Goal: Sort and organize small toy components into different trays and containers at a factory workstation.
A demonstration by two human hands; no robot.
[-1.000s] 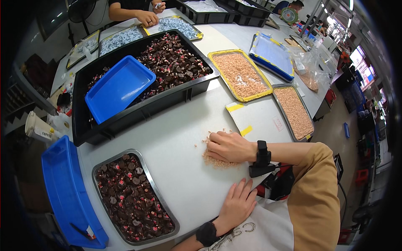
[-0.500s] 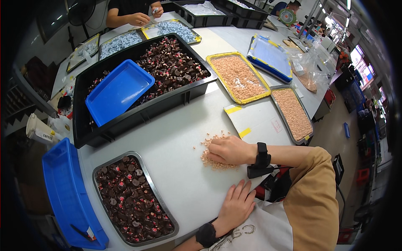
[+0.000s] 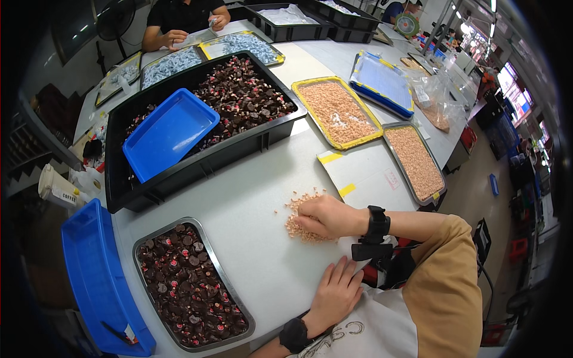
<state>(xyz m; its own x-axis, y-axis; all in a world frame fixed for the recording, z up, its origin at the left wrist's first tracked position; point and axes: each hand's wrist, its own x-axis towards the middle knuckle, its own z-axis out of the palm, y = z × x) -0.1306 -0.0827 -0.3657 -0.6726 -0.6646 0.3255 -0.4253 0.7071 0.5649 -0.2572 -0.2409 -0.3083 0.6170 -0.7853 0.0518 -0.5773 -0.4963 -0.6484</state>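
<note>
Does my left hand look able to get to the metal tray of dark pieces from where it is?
Probably yes. The left hand lies flat on the table near its edge, and the metal tray sits just to its left with only bare tabletop between.

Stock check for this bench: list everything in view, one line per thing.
pile of small pink pieces: one, pink, on the white table under the right hand
black crate: one, holds dark brown and red pieces, table middle
blue tray: one, lying in the black crate
metal tray: one, dark brown and red pieces, near left
blue bin: one, left table edge
yellow-rimmed tray: one, pink pieces, right of crate
steel tray: one, pink pieces, far right
blue-lined tray: one, beyond those
co-worker: one, black top, far end
left hand: flat on table
right hand: on the pink pile
</note>
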